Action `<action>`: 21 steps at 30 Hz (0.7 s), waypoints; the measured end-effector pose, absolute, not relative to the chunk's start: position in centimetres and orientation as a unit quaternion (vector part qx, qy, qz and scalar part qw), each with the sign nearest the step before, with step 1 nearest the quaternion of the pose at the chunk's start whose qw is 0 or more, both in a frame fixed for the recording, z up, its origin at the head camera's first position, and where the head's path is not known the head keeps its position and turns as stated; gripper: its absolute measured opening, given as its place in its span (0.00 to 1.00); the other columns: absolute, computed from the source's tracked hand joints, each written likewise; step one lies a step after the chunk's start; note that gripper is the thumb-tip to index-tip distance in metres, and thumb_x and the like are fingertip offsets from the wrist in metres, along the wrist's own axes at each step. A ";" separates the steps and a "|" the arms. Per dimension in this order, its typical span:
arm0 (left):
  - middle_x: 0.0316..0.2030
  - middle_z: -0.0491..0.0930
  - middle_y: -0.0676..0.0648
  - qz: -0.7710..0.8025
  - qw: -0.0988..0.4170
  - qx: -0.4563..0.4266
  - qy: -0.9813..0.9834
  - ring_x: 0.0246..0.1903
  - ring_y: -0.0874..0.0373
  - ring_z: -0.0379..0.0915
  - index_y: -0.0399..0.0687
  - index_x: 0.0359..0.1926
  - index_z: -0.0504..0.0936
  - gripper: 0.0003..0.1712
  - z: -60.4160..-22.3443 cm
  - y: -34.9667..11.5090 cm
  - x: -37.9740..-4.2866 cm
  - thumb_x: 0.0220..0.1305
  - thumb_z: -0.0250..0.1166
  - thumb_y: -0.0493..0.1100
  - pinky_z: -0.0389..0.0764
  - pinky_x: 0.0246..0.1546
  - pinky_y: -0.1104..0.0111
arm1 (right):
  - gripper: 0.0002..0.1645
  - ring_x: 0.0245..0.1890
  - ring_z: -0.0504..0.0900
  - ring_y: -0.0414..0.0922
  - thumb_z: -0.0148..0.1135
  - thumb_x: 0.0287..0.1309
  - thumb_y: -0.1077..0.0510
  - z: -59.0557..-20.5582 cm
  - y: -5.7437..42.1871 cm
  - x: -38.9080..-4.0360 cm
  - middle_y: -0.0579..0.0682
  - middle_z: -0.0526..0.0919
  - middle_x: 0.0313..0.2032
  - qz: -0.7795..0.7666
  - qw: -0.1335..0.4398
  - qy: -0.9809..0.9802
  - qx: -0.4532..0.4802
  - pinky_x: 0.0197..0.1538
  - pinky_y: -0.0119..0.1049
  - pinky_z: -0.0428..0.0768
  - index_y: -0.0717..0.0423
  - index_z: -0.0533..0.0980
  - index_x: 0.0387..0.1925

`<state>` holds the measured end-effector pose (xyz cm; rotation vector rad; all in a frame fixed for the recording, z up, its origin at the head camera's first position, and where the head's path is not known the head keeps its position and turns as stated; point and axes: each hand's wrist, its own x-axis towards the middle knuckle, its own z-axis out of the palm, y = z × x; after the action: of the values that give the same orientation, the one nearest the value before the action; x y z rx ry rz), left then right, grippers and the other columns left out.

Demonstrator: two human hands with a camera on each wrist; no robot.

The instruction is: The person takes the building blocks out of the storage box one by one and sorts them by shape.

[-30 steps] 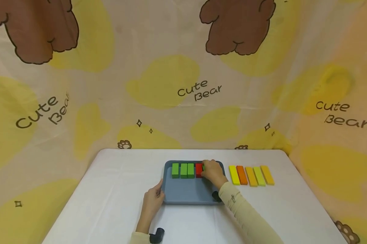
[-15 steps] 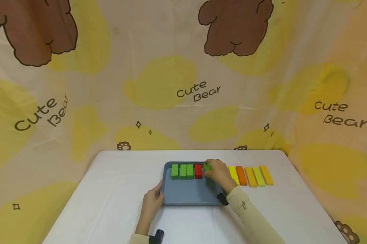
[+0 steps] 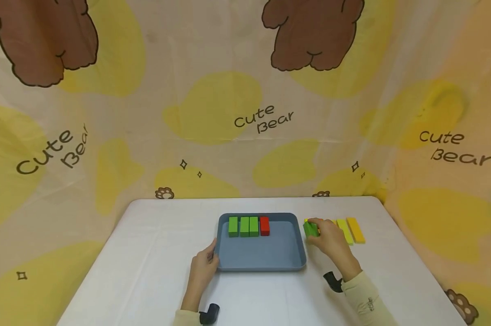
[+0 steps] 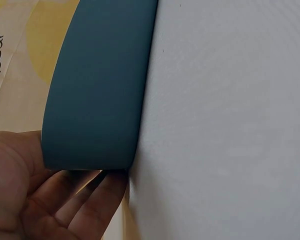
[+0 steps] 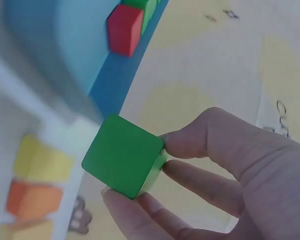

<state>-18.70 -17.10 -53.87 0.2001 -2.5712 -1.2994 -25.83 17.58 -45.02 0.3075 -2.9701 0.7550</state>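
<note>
My right hand (image 3: pixel 333 240) pinches a green block (image 3: pixel 311 228) between thumb and fingers, just right of the tray. Close up in the right wrist view, one square end of this green block (image 5: pixel 124 156) faces the camera, fingertips along its sides. A blue-grey tray (image 3: pixel 262 256) lies on the table, its left edge gripped by my left hand (image 3: pixel 203 268). From the left wrist, fingers (image 4: pixel 97 207) bend against the end of the tray wall (image 4: pixel 95 100). Inside the tray's far side stand three green blocks (image 3: pixel 243 227) and a red block (image 3: pixel 264 226).
Right of the tray lies a row of flat blocks, partly behind my right hand: a yellow-green block (image 3: pixel 345 231) and an amber block (image 3: pixel 356 230) show best. The right wrist view also shows a yellow block (image 5: pixel 42 157) and an orange block (image 5: pixel 34 199). A bear-print cloth (image 3: pixel 213 113) hangs behind the table.
My right hand has lifted the green block from beside the red block and carried it rightward over the tray's rim. The left hand keeps its hold on the tray.
</note>
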 end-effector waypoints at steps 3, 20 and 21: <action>0.58 0.77 0.33 -0.447 0.128 0.069 -0.883 0.54 0.41 0.79 0.36 0.64 0.74 0.28 -53.9 -17.1 -18.6 0.60 0.57 0.31 0.84 0.52 0.56 | 0.31 0.35 0.77 0.52 0.70 0.46 0.60 -45.6 18.7 -24.9 0.65 0.82 0.42 0.239 0.030 -0.966 0.089 0.34 0.46 0.80 0.64 0.77 0.55; 0.58 0.76 0.34 -0.450 0.125 0.067 -0.881 0.56 0.41 0.77 0.35 0.64 0.73 0.28 -53.9 -17.1 -18.8 0.60 0.57 0.31 0.82 0.54 0.57 | 0.32 0.35 0.75 0.52 0.71 0.47 0.58 -49.9 18.8 -23.2 0.64 0.81 0.42 0.211 -0.022 -0.976 0.043 0.35 0.46 0.79 0.66 0.76 0.55; 0.58 0.76 0.34 -0.449 0.126 0.066 -0.882 0.56 0.41 0.77 0.35 0.64 0.73 0.28 -53.9 -17.1 -18.8 0.60 0.57 0.31 0.82 0.54 0.57 | 0.32 0.35 0.75 0.52 0.71 0.47 0.58 -49.9 18.8 -23.2 0.64 0.80 0.42 0.211 -0.021 -0.976 0.044 0.35 0.46 0.79 0.66 0.76 0.55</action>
<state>-18.80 -17.14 -53.92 0.1931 -2.5685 -1.3088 -23.22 18.83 -49.89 0.1392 -3.1085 0.6732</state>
